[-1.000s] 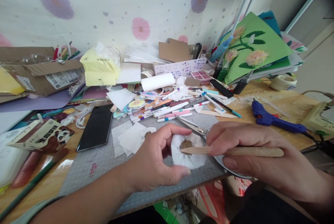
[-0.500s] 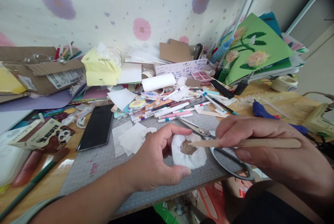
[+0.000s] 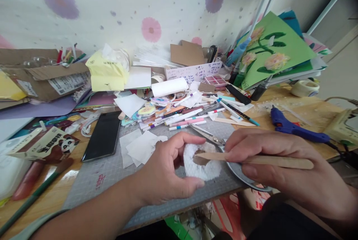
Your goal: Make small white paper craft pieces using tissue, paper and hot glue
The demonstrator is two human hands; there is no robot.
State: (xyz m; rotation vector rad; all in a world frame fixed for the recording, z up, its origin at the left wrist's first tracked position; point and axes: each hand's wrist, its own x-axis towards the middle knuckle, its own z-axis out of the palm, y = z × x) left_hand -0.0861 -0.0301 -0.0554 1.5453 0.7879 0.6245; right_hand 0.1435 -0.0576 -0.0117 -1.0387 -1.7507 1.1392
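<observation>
**Poking at a white paper puff with a wooden stick**

Holding the white tissue puff (image 3: 201, 163) between thumb and forefinger, the left hand (image 3: 165, 173) kept it just above the grey cutting mat (image 3: 112, 174), near the front edge of the surface. The puff had a brownish spot in its middle. The right hand (image 3: 282, 165) was pinched around a flat wooden stick (image 3: 257, 160), and the stick's pointed end sat right on that brown spot. So both hands were closed on something, nothing loose.

Stuff around it: a pair of scissors (image 3: 208, 135) lay on the mat just behind the puff, partly hidden by the right hand. A few white paper squares (image 3: 140, 147) sat to the left of the hands, and a black phone (image 3: 104, 135) lay past those. Markers (image 3: 184, 119) were scattered further back. A blue glue gun (image 3: 291, 128) rested on the wooden surface off to the right, well apart from the puff. A green card with paper flowers (image 3: 272, 51) leaned at the back right.
</observation>
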